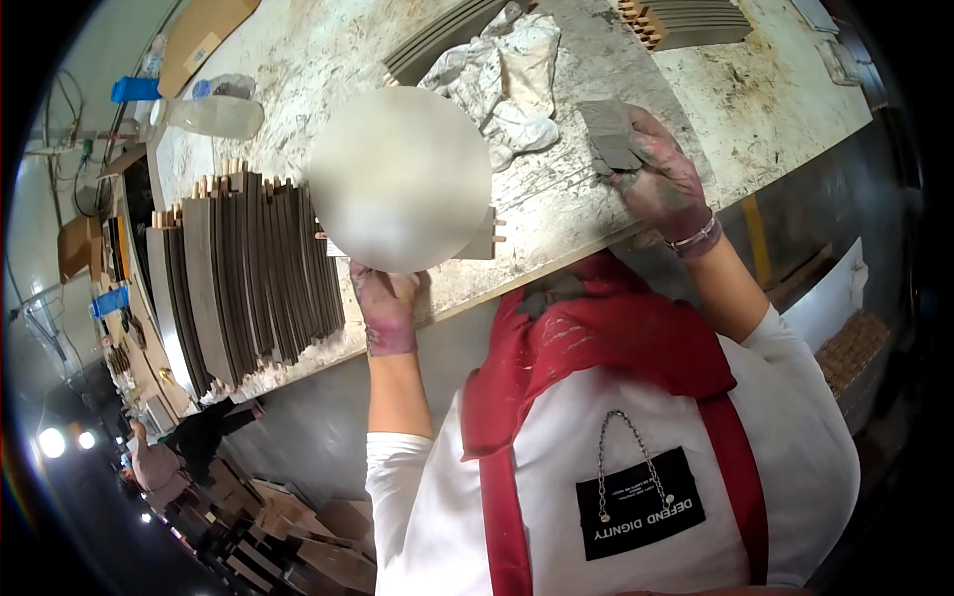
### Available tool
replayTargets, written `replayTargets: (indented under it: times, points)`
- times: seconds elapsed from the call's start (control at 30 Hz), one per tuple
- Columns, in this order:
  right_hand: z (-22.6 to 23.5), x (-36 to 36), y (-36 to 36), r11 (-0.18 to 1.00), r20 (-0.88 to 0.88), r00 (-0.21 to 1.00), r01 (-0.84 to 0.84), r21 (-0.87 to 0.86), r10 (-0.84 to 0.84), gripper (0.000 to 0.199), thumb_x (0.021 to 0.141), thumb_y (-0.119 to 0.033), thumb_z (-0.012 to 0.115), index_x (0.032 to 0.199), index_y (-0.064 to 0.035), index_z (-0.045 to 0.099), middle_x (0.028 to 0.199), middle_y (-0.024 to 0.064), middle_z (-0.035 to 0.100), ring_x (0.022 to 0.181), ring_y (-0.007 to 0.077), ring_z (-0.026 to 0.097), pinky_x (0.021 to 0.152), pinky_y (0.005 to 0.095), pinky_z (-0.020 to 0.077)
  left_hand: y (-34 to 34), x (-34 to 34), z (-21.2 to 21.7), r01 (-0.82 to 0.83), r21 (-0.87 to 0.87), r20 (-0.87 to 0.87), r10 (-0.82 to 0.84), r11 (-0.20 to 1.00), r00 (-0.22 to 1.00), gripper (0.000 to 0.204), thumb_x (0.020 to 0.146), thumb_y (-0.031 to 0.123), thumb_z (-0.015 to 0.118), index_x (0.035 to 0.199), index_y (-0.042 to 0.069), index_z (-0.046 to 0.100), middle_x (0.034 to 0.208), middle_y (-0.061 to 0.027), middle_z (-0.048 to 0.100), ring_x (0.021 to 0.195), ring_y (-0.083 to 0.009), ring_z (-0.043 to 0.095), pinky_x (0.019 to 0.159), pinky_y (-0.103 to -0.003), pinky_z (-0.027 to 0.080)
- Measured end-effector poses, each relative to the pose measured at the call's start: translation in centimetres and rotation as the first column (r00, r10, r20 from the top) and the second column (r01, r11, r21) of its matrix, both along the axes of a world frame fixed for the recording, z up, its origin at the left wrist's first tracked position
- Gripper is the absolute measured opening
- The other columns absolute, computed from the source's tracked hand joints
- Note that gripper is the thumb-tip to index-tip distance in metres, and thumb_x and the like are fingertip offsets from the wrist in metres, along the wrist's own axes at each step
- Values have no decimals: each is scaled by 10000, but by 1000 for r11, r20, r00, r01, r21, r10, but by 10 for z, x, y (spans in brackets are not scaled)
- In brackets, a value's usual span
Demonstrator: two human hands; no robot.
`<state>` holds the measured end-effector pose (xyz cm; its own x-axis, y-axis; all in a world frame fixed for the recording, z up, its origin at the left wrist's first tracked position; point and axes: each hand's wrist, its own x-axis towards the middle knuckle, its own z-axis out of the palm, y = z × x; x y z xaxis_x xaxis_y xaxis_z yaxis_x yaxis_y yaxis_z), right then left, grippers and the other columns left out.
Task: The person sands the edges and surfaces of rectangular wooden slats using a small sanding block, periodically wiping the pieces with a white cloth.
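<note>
My right hand point(668, 179), in a stained purple glove, is closed on a grey folded pad point(608, 136) above the table. My left hand point(386, 310), also gloved and stained, is at the table's near edge. A blurred pale disc point(401, 179) covers its fingertips, so its grip is hidden. Partly behind that disc lies a grey board point(479, 240) with wooden dowels at its ends, right beside my left hand. To the left stands a row of grey slats point(260, 273) with dowel ends. A smeared white cloth point(517, 84) lies crumpled beyond the disc.
The pale worktable point(775, 119) is streaked with grey. More grey slats point(447, 40) and another doweled stack point(686, 22) lie along its far side. A clear bottle point(217, 116) rests at the far left. Another person point(159, 467) is in the background, lower left, near cardboard boxes point(288, 517).
</note>
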<state>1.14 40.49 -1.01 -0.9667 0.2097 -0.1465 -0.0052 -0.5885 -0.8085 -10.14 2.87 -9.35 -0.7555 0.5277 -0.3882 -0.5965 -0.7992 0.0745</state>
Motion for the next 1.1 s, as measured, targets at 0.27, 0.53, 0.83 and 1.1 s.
replayTargets:
  times: [0.27, 0.53, 0.83, 1.1]
  points:
    - [-5, -33, -38, 954, -71, 978, -175, 243, 198, 409, 1006, -211, 455, 1359, -14, 517, 1228, 100, 614, 1036, 168, 617, 857, 286, 528, 2, 40, 40, 275, -728, -19, -419, 628, 908, 563, 980, 396, 586, 1319, -44, 495, 1254, -216, 606, 1033, -335, 682, 919, -497, 591]
    - [-2, -128, -81, 821, 35, 926, -351, 451, 376, 517, 926, -335, 657, 1348, -53, 561, 1277, 120, 634, 1127, 208, 633, 974, 321, 531, 23, 75, 41, 72, -516, -74, -128, 854, 989, 515, 1028, 324, 529, 1322, -93, 455, 1214, -292, 620, 1053, -359, 681, 864, -417, 631]
    - [-12, -58, 7, 996, -36, 995, -88, 28, 89, 435, 970, -240, 577, 1363, -60, 536, 1259, 83, 622, 1119, 190, 609, 1002, 377, 485, 58, 58, 74, 504, -707, -22, -729, 495, 685, 561, 985, 441, 589, 1232, -63, 597, 983, -176, 721, 788, -242, 705, 748, -364, 588]
    - [-1, -14, 16, 943, -45, 997, 38, -329, -56, 453, 996, -213, 525, 1403, -26, 453, 1309, 119, 594, 1141, 232, 610, 995, 396, 491, 210, -54, 88, -925, -352, -199, -977, 141, -74, 624, 854, 324, 744, 1407, 138, 523, 1475, -230, 422, 1358, -404, 414, 1121, -470, 352]
